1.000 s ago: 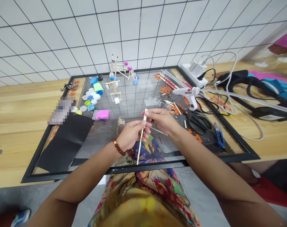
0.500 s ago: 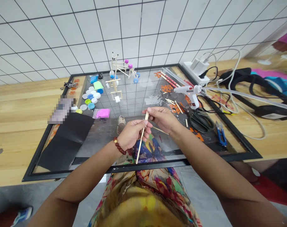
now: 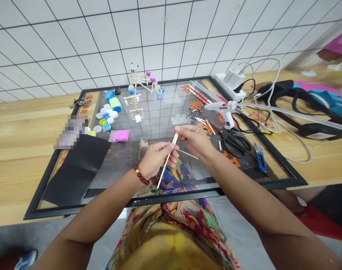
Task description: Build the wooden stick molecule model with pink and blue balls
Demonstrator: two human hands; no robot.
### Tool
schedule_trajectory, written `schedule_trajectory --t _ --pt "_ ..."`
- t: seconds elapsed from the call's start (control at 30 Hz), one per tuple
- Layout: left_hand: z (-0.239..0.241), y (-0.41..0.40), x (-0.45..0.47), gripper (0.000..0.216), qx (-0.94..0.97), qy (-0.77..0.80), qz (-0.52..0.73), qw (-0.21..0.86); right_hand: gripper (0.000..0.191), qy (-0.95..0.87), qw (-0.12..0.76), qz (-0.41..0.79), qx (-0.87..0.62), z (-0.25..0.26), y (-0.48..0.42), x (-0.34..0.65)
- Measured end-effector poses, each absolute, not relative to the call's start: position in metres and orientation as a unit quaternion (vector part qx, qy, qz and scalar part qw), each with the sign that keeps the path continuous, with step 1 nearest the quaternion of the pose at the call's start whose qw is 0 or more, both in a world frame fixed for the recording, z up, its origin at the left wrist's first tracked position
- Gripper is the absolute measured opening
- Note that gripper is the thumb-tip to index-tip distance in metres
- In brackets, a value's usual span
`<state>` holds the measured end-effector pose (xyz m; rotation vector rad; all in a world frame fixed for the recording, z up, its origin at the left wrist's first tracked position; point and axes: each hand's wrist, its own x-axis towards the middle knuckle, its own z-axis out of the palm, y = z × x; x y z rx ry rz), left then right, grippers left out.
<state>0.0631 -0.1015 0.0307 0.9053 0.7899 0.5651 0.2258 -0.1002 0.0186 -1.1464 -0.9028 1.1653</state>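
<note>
Two thin wooden sticks [image 3: 163, 173], a long one and a shorter one side by side, are pinched between my hands above the glass tabletop [image 3: 117, 157]. My left hand [image 3: 157, 157], with a beaded bracelet [image 3: 141, 175] at the wrist, grips them about midway. My right hand [image 3: 193, 138] holds their upper ends between thumb and fingers. Another thin stick [image 3: 189, 154] shows below my right hand; whether it lies on the glass or is held I cannot tell. Farther back stand small stick models [image 3: 135, 95] with bottle-cap wheels and pink pieces.
At right lie a white glue gun [image 3: 223, 110], black-handled scissors [image 3: 237, 144], blue snips [image 3: 260, 157], short stick pieces [image 3: 210, 126] and a power strip [image 3: 229, 86] with cables. Bottle caps [image 3: 106, 118], a pink clay packet [image 3: 120, 135] and black card [image 3: 80, 165] are at left.
The lower end of the sticks has swung slightly left and up. Both hands keep their hold, and the whole view has shifted a little.
</note>
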Motion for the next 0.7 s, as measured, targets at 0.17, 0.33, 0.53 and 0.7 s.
schedule_trajectory --t 0.17,0.33,0.53,0.7 --pt "0.0335 -0.1023 0.0628 0.026 0.419 0.346 0.268 0.796 0.026 -0.381 0.621 0.477 -0.492 0.0219 -0.1007 0.2247" --pt "0.0327 -0.1013 0.0625 0.025 0.437 0.355 0.287 0.775 0.032 -0.369 0.637 0.455 -0.5 0.0269 -0.1014 0.2237" --pt "0.0319 -0.0995 0.0617 0.022 0.452 0.363 0.295 0.759 0.031 -0.387 0.638 0.455 -0.486 0.0262 -0.1025 0.223" --pt "0.0362 -0.0957 0.0587 0.021 0.473 0.387 0.294 0.735 0.032 -0.386 0.63 0.485 -0.469 0.0272 -0.1025 0.2216"
